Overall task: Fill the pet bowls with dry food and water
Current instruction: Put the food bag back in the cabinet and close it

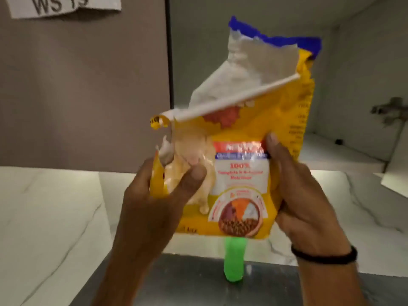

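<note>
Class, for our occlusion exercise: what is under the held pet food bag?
A green object sticks out below the pet food bag, over a steel surface. The bag covers its top, so its identity is unclear.

**Marble counter, taupe wall, pale recess**

To my left a flat taupe wall panel [84, 85] rises behind the counter, with a white paper label [66, 5] reading "WS 19" near its top. The counter [44, 206] is white stone with grey veins, lit brightly along its back edge. To my right opens a pale grey recess [353, 62] with a metal fitting [388, 109] on its side wall. Nearest me lies a brushed steel surface [176, 283].
</note>
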